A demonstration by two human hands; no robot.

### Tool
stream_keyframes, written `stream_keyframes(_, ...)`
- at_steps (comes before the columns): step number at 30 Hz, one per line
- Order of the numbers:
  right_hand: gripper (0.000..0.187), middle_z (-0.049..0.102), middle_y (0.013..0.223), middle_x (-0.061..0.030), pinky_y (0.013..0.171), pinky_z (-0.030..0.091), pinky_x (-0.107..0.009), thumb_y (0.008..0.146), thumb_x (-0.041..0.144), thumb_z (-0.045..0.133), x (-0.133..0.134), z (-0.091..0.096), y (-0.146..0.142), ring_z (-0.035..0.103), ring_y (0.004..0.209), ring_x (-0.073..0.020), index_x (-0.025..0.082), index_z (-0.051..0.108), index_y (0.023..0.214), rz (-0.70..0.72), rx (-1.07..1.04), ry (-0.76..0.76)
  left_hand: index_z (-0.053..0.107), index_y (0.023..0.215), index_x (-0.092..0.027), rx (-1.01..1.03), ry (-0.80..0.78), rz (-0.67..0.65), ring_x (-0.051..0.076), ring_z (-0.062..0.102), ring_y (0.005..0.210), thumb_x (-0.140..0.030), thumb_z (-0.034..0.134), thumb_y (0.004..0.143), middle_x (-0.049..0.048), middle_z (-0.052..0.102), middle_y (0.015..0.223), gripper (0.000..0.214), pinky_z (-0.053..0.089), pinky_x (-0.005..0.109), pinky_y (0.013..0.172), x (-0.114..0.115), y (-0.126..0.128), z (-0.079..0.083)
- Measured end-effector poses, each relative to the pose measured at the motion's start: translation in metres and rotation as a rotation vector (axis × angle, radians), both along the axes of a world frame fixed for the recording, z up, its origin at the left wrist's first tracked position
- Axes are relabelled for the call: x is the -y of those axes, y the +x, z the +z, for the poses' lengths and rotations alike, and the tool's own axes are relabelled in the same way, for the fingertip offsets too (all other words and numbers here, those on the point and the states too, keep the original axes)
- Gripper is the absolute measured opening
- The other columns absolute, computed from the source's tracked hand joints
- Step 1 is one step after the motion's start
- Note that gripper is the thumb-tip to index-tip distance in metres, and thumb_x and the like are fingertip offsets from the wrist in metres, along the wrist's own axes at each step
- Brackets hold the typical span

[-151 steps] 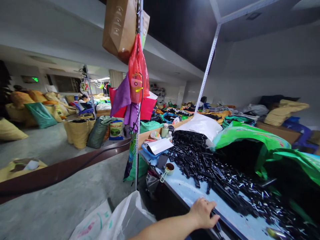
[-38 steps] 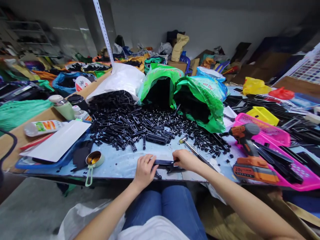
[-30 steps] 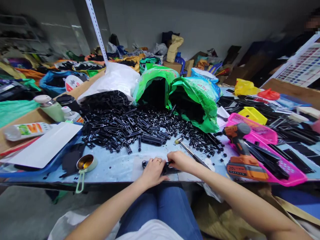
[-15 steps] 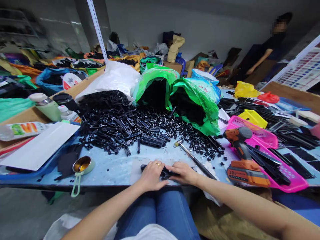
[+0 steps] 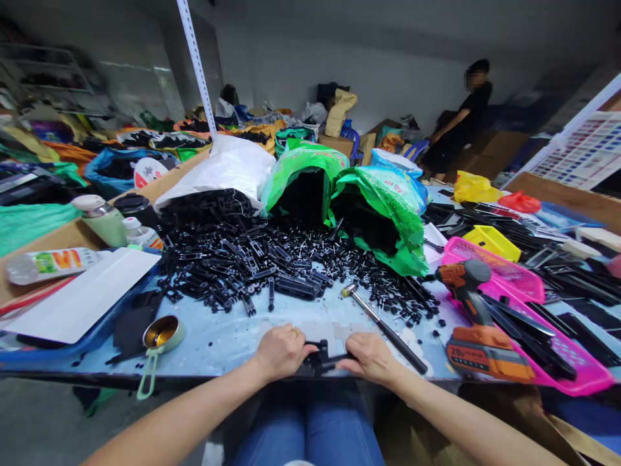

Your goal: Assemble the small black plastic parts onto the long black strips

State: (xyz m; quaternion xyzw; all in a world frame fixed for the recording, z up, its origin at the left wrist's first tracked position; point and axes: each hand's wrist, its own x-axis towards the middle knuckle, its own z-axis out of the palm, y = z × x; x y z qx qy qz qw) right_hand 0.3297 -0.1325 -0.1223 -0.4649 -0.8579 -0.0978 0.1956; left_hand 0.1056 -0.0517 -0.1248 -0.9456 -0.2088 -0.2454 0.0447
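Between my hands, at the table's front edge, is a black plastic part (image 5: 317, 356) with jointed-looking pieces; its exact kind does not show. My left hand (image 5: 281, 353) has its fingers curled around the part's left end, thumb pointing inward. From the other side, my right hand (image 5: 371, 357) pinches the right end between thumb and fingers. Beneath them lies a pale translucent sheet (image 5: 334, 331). A hammer (image 5: 385, 329) with a yellowish tip rests just beyond my right hand. Farther back, loose black plastic parts (image 5: 213, 259) and small pins with black heads (image 5: 392, 298) are heaped.
Two green bags (image 5: 412, 236) and a white sack (image 5: 218, 168) open onto the heap. At right are an orange cordless drill (image 5: 466, 291) and a pink basket (image 5: 589, 382). A metal cup (image 5: 177, 336) and a blue tray (image 5: 97, 323) sit left. A person (image 5: 460, 123) stands behind.
My hands have drawn slightly apart and nearer the table edge, changing from lying over the black part to gripping its ends. The person behind appears farther left.
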Motion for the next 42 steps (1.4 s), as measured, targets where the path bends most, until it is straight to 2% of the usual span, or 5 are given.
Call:
stream_keyframes(9, 0.062, 0.034, 0.045, -0.0001, 0.051, 0.024, -0.021, 0.091, 0.049, -0.005, 0.033, 0.081, -0.051, 0.032, 0.047, -0.0076, 0.015, 0.032, 0.056, 0.567, -0.557, -0.370, 0.048, 0.061, -0.017, 0.539, -0.593, -0.311, 0.009, 0.048, 0.047, -0.043, 0.009, 0.093, 0.0006, 0.052, 0.048, 0.056, 0.037, 0.022, 0.051, 0.075, -0.020, 0.065)
stream_keyframes(17, 0.064, 0.045, 0.051, -0.0031, 0.052, 0.030, -0.020, 0.092, 0.042, -0.008, 0.011, 0.014, -0.045, 0.040, 0.049, -0.0077, 0.014, 0.039, 0.059, 0.174, -0.460, -0.435, 0.061, 0.065, -0.017, -0.028, -0.605, 0.088, 0.014, 0.058, 0.051, -0.035, 0.008, 0.094, 0.0045, 0.061, 0.054, 0.063, 0.041, 0.024, 0.052, 0.041, -0.021, 0.045)
stream_keyframes(25, 0.062, 0.055, 0.083, -0.0087, 0.062, 0.034, -0.025, 0.074, 0.070, 0.042, -0.025, 0.033, -0.056, 0.052, 0.076, -0.0190, 0.013, 0.052, 0.095, -0.183, 0.182, -0.428, 0.068, 0.080, -0.012, -0.436, -0.459, 0.533, 0.028, 0.065, 0.071, -0.035, 0.025, 0.093, 0.0139, 0.068, 0.075, 0.050, 0.049, 0.037, 0.062, 0.005, -0.010, 0.043)
stream_keyframes(35, 0.061, 0.052, 0.077, -0.0051, 0.064, 0.029, -0.025, 0.072, 0.072, 0.043, -0.029, 0.052, -0.044, 0.048, 0.072, -0.0144, 0.013, 0.051, 0.082, 0.076, 0.202, -0.383, 0.066, 0.077, -0.015, -0.339, -0.545, 0.384, 0.023, 0.064, 0.074, -0.033, 0.027, 0.093, 0.0086, 0.068, 0.075, 0.046, 0.046, 0.032, 0.065, 0.015, -0.012, 0.046)
stream_keyframes(42, 0.067, 0.045, 0.055, -0.0043, 0.054, 0.019, -0.026, 0.085, 0.064, 0.010, 0.004, 0.075, -0.013, 0.037, 0.051, -0.0097, 0.014, 0.045, 0.059, 0.166, 0.086, -0.265, 0.054, 0.060, -0.015, -0.123, -0.165, -0.041, 0.016, 0.051, 0.045, -0.045, 0.018, 0.092, 0.0047, 0.053, 0.048, 0.057, 0.035, 0.025, 0.043, 0.028, -0.034, 0.056)
